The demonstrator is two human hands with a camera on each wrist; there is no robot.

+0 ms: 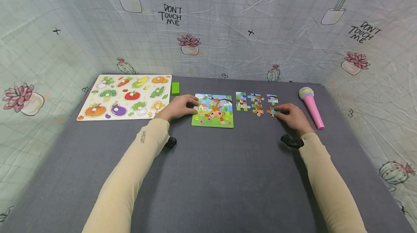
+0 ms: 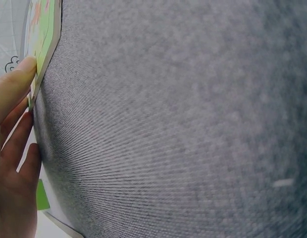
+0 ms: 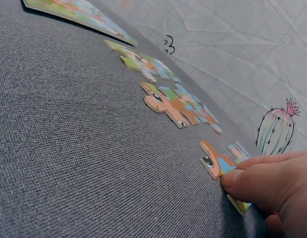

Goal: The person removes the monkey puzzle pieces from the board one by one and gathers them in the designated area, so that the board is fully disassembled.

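Observation:
A square jigsaw board [image 1: 213, 111] with a monkey picture lies flat on the grey table. My left hand [image 1: 180, 107] holds its left edge; in the left wrist view the thumb [image 2: 25, 69] touches the rim and the other fingertips are at the far corner. Farther right, my right hand [image 1: 294, 116] pinches a jigsaw piece [image 3: 216, 163] showing part of the monkey's face, its lower part covered by the thumb. Just behind it lies a blue-and-green piece [image 1: 272, 98]. Several more pieces [image 1: 257, 109] lie in rows between the board and this hand.
To the left lies a large vegetable puzzle board [image 1: 120, 97], with a small green block [image 1: 175, 88] by its right edge. A pink toy microphone [image 1: 312, 108] lies right of my right hand. Printed cloth [image 1: 221, 59] closes off the table's back and sides.

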